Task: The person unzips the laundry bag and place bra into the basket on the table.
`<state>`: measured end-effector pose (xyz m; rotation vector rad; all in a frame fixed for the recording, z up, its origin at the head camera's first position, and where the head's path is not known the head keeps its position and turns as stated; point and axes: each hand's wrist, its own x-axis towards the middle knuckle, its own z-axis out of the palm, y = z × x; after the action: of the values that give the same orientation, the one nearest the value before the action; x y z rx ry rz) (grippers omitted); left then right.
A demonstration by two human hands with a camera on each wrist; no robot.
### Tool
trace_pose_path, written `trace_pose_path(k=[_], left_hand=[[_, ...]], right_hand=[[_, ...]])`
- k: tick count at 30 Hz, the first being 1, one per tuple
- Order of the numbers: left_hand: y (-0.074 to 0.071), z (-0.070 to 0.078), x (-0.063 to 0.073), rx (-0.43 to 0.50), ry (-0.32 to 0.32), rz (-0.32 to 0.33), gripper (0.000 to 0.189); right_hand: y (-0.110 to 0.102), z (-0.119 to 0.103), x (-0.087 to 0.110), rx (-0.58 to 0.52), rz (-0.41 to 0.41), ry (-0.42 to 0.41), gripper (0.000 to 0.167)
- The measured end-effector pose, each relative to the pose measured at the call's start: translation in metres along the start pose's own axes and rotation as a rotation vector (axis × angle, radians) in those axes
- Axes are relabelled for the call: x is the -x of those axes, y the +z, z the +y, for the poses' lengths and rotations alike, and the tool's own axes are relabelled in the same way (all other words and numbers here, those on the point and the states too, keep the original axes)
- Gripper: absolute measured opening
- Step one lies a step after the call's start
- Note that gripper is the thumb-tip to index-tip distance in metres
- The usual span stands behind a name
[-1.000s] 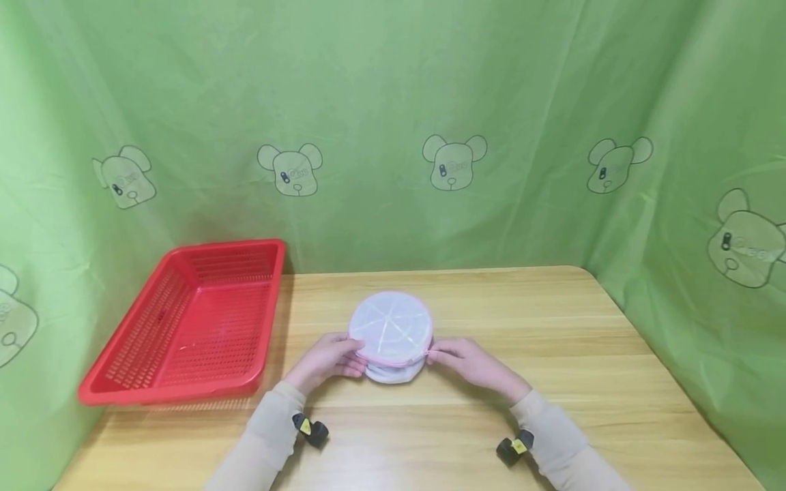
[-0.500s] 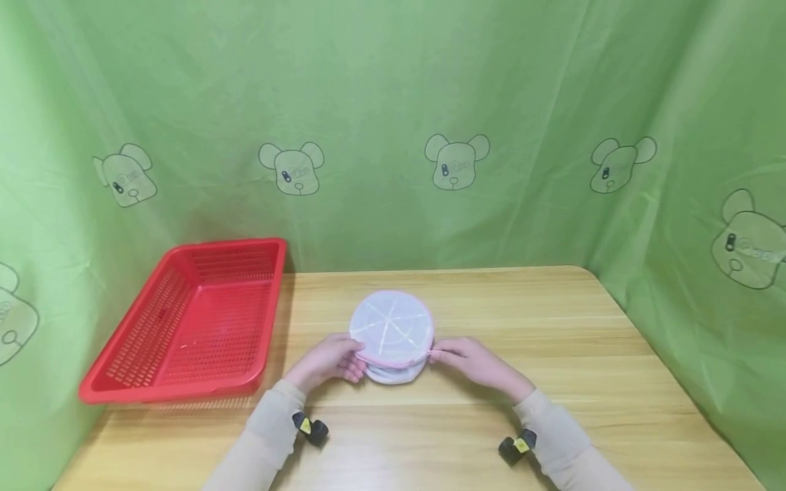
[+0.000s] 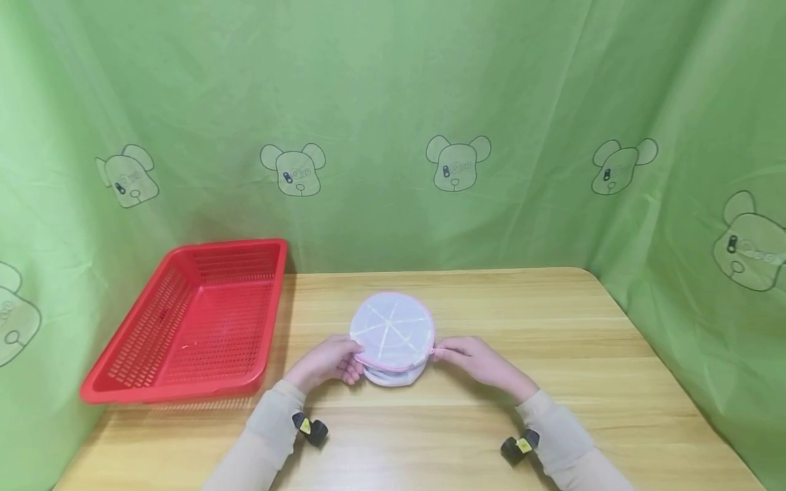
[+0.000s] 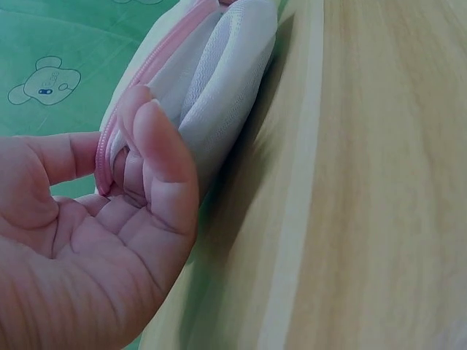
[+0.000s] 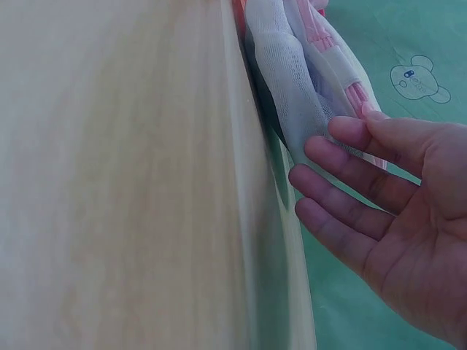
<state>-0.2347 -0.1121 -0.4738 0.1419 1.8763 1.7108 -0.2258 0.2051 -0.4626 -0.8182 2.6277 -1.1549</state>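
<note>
A round white mesh laundry bag [image 3: 393, 327] with a pink zipper lies on the table, its top disc raised over a soft lower part. My left hand [image 3: 328, 360] grips the bag's left front edge between thumb and curled fingers. In the left wrist view, the pink zipper [image 4: 109, 149] runs between that thumb and fingertips. At the bag's right side, my right hand [image 3: 475, 361] pinches the zipper pull [image 3: 432, 351] between thumb and index finger. The other right fingers [image 5: 343, 204] spread loosely below, close beside the mesh.
A red plastic basket [image 3: 264, 341] with perforated sides stands on the left of the wooden table [image 3: 540, 320]. Green curtains [image 3: 368, 232] printed with bear heads enclose the back and sides. Each sleeve cuff carries a small black camera.
The hands and bag have barely shifted. My left hand's lower fingers have drawn back slightly from beneath the bag's edge, while the right keeps its pinch.
</note>
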Motion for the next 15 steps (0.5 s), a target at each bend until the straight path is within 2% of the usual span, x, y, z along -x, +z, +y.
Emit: trace_pose_path(k=[15], left_hand=[[0.0016,0.0015,0.0022,-0.047,-0.009,0.002,0.011]], right_hand=[[-0.0046,0.005,0.0006,-0.032,0.077,0.067,0.026]])
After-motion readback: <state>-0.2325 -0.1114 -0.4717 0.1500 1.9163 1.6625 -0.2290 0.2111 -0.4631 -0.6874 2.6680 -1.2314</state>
